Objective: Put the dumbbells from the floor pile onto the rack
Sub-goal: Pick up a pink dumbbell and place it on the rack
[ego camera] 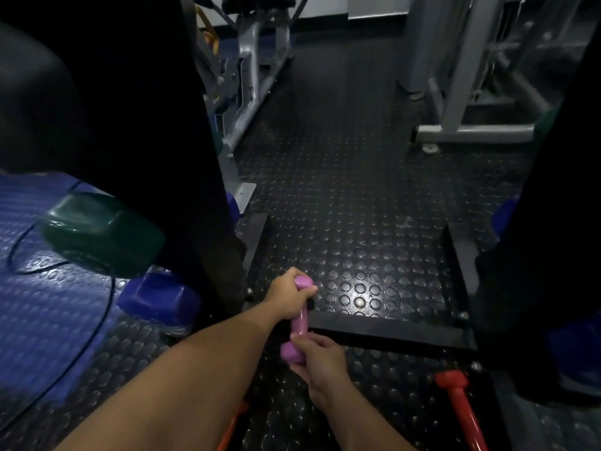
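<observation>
A small pink dumbbell (pixel 300 323) is held above the black studded floor, between both my hands. My left hand (pixel 287 296) grips its far head and my right hand (pixel 320 361) grips its near head. The black rack frame (pixel 387 330) has a base bar just right of the dumbbell and dark uprights at both sides. A red dumbbell (pixel 458 405) lies on the floor at the lower right. A green dumbbell (pixel 100 236) and a blue one (pixel 159 297) lie to the left, and another blue one (pixel 575 349) sits at the far right.
Grey gym machine frames (pixel 455 92) stand at the back right and back centre (pixel 253 79). A black cable (pixel 84 336) loops over the blue mat at the left. An orange object (pixel 232 428) pokes out under my left forearm.
</observation>
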Demonstrator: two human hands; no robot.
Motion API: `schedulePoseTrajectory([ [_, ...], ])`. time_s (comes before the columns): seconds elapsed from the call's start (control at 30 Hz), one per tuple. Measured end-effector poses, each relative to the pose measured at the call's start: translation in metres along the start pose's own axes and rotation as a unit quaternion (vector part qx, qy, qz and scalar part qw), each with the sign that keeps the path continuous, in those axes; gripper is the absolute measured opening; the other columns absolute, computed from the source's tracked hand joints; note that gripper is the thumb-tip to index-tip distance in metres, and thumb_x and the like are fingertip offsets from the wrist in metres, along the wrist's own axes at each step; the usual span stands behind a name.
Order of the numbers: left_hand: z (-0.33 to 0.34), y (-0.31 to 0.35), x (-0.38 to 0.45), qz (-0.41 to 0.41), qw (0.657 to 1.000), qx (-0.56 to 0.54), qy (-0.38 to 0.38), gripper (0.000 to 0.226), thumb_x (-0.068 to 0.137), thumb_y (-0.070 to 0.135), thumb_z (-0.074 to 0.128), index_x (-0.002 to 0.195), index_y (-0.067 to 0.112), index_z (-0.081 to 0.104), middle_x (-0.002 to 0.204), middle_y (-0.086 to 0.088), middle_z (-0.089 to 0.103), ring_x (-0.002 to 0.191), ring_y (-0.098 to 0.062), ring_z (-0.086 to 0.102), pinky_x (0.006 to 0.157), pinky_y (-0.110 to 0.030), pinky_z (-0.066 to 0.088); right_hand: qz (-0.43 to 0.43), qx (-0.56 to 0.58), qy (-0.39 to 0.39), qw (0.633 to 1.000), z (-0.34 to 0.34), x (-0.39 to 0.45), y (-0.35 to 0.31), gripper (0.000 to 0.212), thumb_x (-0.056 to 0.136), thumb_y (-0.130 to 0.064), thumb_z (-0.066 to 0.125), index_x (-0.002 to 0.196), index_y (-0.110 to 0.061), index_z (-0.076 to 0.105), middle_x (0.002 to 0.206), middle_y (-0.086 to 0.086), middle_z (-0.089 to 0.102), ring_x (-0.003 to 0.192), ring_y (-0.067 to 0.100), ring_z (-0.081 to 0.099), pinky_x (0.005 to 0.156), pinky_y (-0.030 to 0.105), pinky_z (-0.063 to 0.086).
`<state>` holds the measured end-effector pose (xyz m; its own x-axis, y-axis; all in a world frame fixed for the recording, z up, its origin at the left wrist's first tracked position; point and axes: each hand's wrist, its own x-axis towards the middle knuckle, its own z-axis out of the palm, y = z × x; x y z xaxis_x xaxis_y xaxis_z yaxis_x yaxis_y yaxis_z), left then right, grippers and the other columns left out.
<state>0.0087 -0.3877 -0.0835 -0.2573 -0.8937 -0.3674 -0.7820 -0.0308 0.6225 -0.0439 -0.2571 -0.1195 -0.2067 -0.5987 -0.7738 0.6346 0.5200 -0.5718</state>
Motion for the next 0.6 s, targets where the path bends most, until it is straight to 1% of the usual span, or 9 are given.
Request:
schedulePoseTrajectory([
  [0.13, -0.005, 0.003, -0.021, 0.013, 0.999, -0.042, 0.032, 0.022, 0.089, 0.033, 0.075, 0.106, 0.025, 0.063, 0.100, 0.007, 0.068, 0.091, -0.011, 0.063, 0.078, -0.024, 0.046, -0.043, -0.024, 0.018, 0.999, -0.010, -0.019, -0.007, 0.023, 0.081, -0.002, 0.081, 0.099, -0.005, 0.068, 0.098, 0.018, 0.072, 0.071, 0.024, 0.069, 0.068, 0.038, 0.057],
  [0.2, -0.010, 0.010, -0.033, 0.024, 0.997, -0.060, 0.049, 0.021, 0.088, 0.035, 0.076, 0.104, 0.028, 0.065, 0.098, 0.010, 0.069, 0.091, -0.009, 0.064, 0.077, -0.022, 0.046, -0.062, -0.037, 0.013, 0.997, -0.018, -0.035, -0.015, 0.024, 0.080, -0.001, 0.081, 0.100, -0.004, 0.069, 0.097, 0.016, 0.072, 0.071, 0.025, 0.071, 0.069, 0.038, 0.058],
  [0.27, -0.016, 0.023, -0.047, 0.041, 0.995, -0.073, 0.057, 0.021, 0.087, 0.035, 0.077, 0.105, 0.029, 0.067, 0.097, 0.012, 0.070, 0.089, -0.005, 0.064, 0.074, -0.017, 0.045, -0.075, -0.045, 0.007, 0.996, -0.024, -0.052, -0.024, 0.026, 0.078, -0.001, 0.082, 0.101, -0.005, 0.069, 0.098, 0.018, 0.073, 0.070, 0.027, 0.073, 0.067, 0.037, 0.059],
  [0.33, -0.027, 0.044, -0.065, 0.059, 0.993, -0.079, 0.067, 0.021, 0.087, 0.034, 0.077, 0.106, 0.031, 0.067, 0.096, 0.014, 0.069, 0.088, -0.001, 0.064, 0.070, -0.010, 0.043, -0.098, -0.060, 0.000, 0.993, -0.028, -0.074, -0.037, 0.028, 0.076, 0.002, 0.083, 0.101, -0.003, 0.070, 0.092, 0.021, 0.074, 0.065, 0.029, 0.071, 0.063, 0.036, 0.057],
  [0.4, -0.039, 0.064, -0.084, 0.081, 0.991, -0.075, 0.080, 0.021, 0.087, 0.033, 0.076, 0.106, 0.034, 0.066, 0.096, 0.014, 0.069, 0.088, 0.000, 0.064, 0.071, -0.006, 0.043, -0.120, -0.076, -0.006, 0.990, -0.031, -0.095, -0.053, 0.031, 0.072, 0.006, 0.085, 0.100, 0.000, 0.072, 0.086, 0.024, 0.074, 0.060, 0.031, 0.068, 0.054, 0.033, 0.055],
  [0.43, -0.047, 0.077, -0.095, 0.097, 0.989, -0.073, 0.086, 0.023, 0.088, 0.034, 0.076, 0.108, 0.035, 0.066, 0.098, 0.013, 0.069, 0.090, -0.001, 0.064, 0.074, -0.007, 0.045, -0.132, -0.080, -0.008, 0.988, -0.033, -0.109, -0.063, 0.032, 0.071, 0.008, 0.084, 0.100, 0.002, 0.072, 0.085, 0.024, 0.074, 0.057, 0.031, 0.067, 0.048, 0.031, 0.054],
  [0.5, -0.063, 0.099, -0.117, 0.122, 0.985, -0.068, 0.100, 0.029, 0.088, 0.040, 0.074, 0.115, 0.037, 0.065, 0.107, 0.009, 0.067, 0.098, -0.005, 0.063, 0.089, -0.019, 0.050, -0.152, -0.088, -0.019, 0.984, -0.036, -0.138, -0.082, 0.033, 0.074, 0.010, 0.082, 0.103, 0.003, 0.071, 0.088, 0.022, 0.071, 0.058, 0.033, 0.069, 0.044, 0.033, 0.057],
  [0.53, -0.071, 0.109, -0.126, 0.136, 0.983, -0.059, 0.112, 0.032, 0.087, 0.044, 0.072, 0.117, 0.039, 0.064, 0.109, 0.008, 0.067, 0.101, -0.008, 0.062, 0.095, -0.026, 0.050, -0.157, -0.091, -0.028, 0.983, -0.036, -0.152, -0.092, 0.032, 0.076, 0.009, 0.080, 0.105, 0.003, 0.070, 0.094, 0.023, 0.070, 0.064, 0.038, 0.072, 0.046, 0.036, 0.059],
  [0.6, -0.089, 0.131, -0.148, 0.169, 0.975, -0.039, 0.135, 0.037, 0.086, 0.051, 0.070, 0.120, 0.039, 0.063, 0.111, 0.009, 0.067, 0.105, -0.009, 0.061, 0.100, -0.029, 0.048, -0.166, -0.088, -0.040, 0.981, -0.036, -0.182, -0.108, 0.029, 0.081, 0.009, 0.077, 0.107, 0.000, 0.068, 0.105, 0.027, 0.069, 0.080, 0.048, 0.073, 0.051, 0.039, 0.061],
])
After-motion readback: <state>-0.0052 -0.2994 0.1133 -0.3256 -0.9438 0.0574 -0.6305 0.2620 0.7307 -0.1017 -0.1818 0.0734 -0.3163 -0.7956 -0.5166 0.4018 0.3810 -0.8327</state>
